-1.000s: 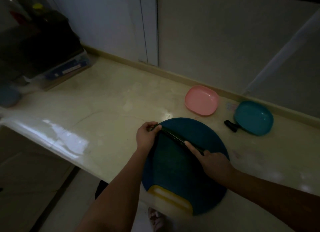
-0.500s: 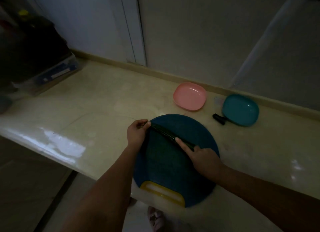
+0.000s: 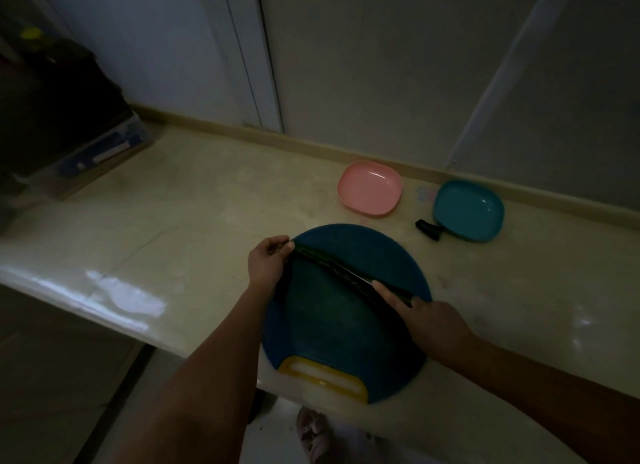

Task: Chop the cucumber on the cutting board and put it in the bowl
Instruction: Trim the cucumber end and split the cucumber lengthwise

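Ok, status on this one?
Left hand grips cucumber end on board. Right hand holds knife along it. Pink bowl, teal bowl empty, path clear.

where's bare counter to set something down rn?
Widest: counter left of the cutting board, up to the storage box. Smaller patch right of the board, in front of the teal bowl. Crowded behind the board: pink bowl, teal bowl, black item.

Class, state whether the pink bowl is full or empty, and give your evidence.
Empty. The pink bowl shows its bare, glossy inside all over, with nothing lying in it.
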A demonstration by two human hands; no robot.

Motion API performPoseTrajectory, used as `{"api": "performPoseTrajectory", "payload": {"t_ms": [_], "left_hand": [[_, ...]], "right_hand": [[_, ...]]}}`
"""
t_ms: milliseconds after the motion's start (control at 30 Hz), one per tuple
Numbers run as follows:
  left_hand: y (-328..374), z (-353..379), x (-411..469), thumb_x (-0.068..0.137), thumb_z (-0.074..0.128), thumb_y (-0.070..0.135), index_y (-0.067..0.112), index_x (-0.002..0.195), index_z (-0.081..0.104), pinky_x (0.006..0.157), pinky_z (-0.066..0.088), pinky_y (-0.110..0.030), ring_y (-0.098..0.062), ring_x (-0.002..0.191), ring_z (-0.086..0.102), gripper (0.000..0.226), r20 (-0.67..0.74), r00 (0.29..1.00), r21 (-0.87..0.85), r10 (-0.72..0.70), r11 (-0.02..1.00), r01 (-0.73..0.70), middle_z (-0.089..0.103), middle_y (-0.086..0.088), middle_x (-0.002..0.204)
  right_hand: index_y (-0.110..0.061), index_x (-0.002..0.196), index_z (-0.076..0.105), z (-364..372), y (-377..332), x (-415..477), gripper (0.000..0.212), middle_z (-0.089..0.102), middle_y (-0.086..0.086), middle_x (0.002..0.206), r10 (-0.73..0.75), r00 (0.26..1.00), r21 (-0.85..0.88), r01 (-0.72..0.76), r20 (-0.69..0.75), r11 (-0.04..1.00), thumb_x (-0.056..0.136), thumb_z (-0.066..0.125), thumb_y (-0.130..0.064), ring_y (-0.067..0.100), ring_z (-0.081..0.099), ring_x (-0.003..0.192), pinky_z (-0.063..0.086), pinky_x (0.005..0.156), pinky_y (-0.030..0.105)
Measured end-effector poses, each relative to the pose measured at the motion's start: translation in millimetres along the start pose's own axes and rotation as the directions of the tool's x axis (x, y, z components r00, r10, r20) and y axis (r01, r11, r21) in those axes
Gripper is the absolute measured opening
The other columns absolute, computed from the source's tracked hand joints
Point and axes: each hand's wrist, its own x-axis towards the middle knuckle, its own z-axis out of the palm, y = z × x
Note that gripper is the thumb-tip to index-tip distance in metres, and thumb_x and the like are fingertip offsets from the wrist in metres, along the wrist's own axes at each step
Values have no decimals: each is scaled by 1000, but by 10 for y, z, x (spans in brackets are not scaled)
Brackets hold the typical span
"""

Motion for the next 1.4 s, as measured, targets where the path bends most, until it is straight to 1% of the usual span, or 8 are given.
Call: {"api": "performPoseTrajectory", "payload": {"t_ms": [267,367,467,633,767,867,967,1400], "left_hand": [[83,-13,-3,86,64,11,9,100,66,80,50,-28,-17,84,61,14,63,998,124,11,992,-19,65,-6,92],[136,6,-45,88,63,16,5,97,62,75,52,-30,-19,81,59,15,74,996,209,47,976,-62,62,-4,88],[169,12,-117,89,61,22,6,94,57,60,49,-22,-15,75,57,18,87,994,283,68,955,-90,59,-2,83],[98,-62,-243,85,67,21,7,85,58,68,56,-32,-21,74,62,16,89,995,238,-36,971,14,64,-8,85],[-16,-50,-383,81,72,24,13,78,60,75,57,-38,-20,68,65,17,12,998,211,-66,975,62,66,-5,78],[-85,-61,-445,79,74,23,11,81,62,75,56,-36,-21,73,66,17,-13,998,179,-67,981,69,67,-8,81],[-100,-80,-471,79,73,20,4,91,64,74,56,-32,-21,73,65,22,-12,996,143,-86,986,87,67,-10,81],[34,-208,-519,88,59,-1,-7,105,59,63,55,-18,-18,70,63,19,36,988,-13,-148,989,148,63,-8,81]], "right_hand": [[-39,129,-35,-48,79,-88,82,54,10,107,52,996,3,-52,-71,999,96,39,-26,17,44,64,35,55,27],[-30,147,3,20,78,-43,112,57,5,71,5,976,-43,-15,-216,999,64,79,-29,12,40,41,15,35,22],[-29,141,28,72,127,7,115,50,1,54,-50,968,-44,40,-246,998,42,87,-25,8,19,36,-9,41,17],[-45,129,-35,12,197,-83,92,51,10,106,-146,984,-25,144,-99,989,91,43,-14,16,38,61,27,49,26],[-43,140,-20,165,251,-120,108,58,5,80,-160,977,-48,155,-144,987,78,64,-18,13,40,46,15,38,20],[-36,137,-28,196,276,-248,94,57,5,94,-141,975,-42,136,-173,990,89,51,-19,17,50,57,34,44,26],[-38,127,-38,145,445,-401,83,52,6,109,-82,995,-61,78,-61,995,94,34,-11,13,32,55,20,45,23],[-52,121,-40,-31,400,-450,84,43,-9,90,50,986,154,-26,-157,988,98,34,-20,8,41,60,35,53,21]]}}
